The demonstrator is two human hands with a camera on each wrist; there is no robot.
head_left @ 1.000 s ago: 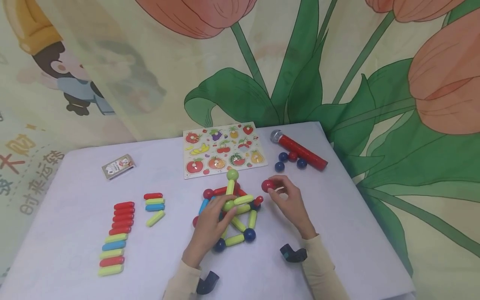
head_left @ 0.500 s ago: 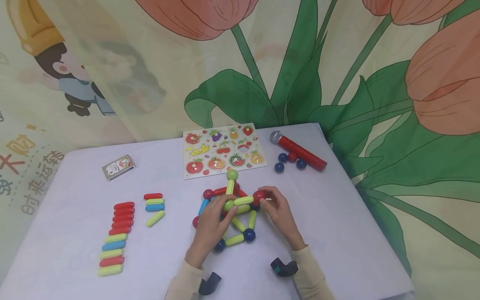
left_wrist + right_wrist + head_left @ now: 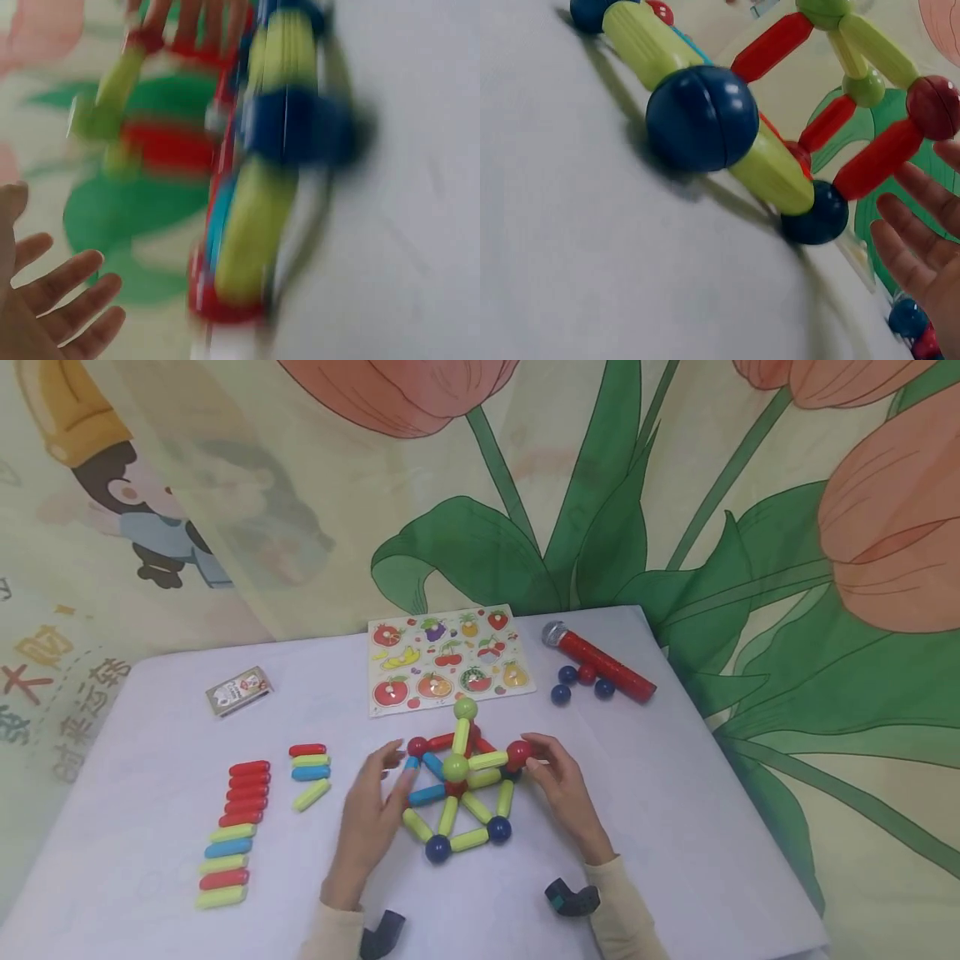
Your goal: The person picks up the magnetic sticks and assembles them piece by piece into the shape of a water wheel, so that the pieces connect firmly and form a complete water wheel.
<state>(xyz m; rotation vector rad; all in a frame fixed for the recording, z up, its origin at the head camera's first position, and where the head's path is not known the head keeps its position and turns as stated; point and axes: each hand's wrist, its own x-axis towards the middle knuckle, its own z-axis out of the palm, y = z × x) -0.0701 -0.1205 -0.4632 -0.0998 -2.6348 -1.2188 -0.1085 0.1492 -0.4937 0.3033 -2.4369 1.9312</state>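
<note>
White table (image 3: 712, 860) before a tulip-printed backdrop (image 3: 337, 527), in soft, even light.
Behind the table's far edge, broad green leaves (image 3: 480, 560) and slim stems spread over the backdrop's cream ground, with a coral tulip (image 3: 420, 393) above, cropped at the top. More tulips bloom beyond the table's right side, their leaves running down alongside its edge. Past the table's far left corner is a cartoon figure (image 3: 112, 477) in a yellow hat, a faded shape next to it; red, gold and grey Chinese characters (image 3: 26, 685) sit left of the table.

Grip (image 3: 928, 246) at red ball (image 3: 934, 106), 2 green balls (image 3: 863, 88) nearby
</note>
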